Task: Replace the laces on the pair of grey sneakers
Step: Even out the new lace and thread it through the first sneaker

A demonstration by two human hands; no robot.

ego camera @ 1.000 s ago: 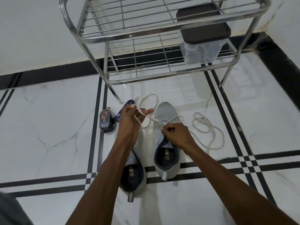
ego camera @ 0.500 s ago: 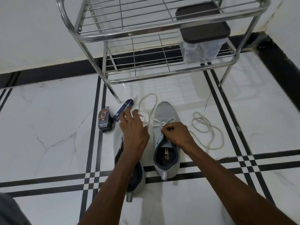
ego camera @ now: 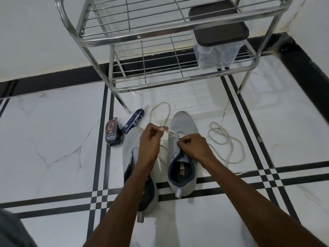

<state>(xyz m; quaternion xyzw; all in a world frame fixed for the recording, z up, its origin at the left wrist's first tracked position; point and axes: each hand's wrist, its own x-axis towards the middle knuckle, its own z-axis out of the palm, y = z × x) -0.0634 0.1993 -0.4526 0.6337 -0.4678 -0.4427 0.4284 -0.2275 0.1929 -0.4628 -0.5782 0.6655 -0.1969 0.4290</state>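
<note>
Two grey sneakers stand side by side on the floor, toes pointing away from me. My left hand (ego camera: 151, 138) hovers over the left sneaker (ego camera: 132, 145) and pinches one end of a white lace (ego camera: 160, 111). That lace runs across to the eyelets of the right sneaker (ego camera: 183, 125) and loops on the floor beyond the toes. My right hand (ego camera: 193, 145) sits over the right sneaker's tongue, its curled fingers pinching the lace at the eyelets. A second white lace (ego camera: 226, 139) lies coiled on the floor to the right.
A steel wire rack (ego camera: 160, 81) stands just beyond the shoes, holding a clear container with a dark lid (ego camera: 217, 43). A shoe polish sponge case (ego camera: 113, 134) and a dark blue tube (ego camera: 133, 120) lie left of the sneakers on the white marble floor with black stripes.
My left hand, which lay flat and low beside the shoe half a second ago, now pinches the lace end and pulls it out to the left. My right hand stays at the eyelets.
</note>
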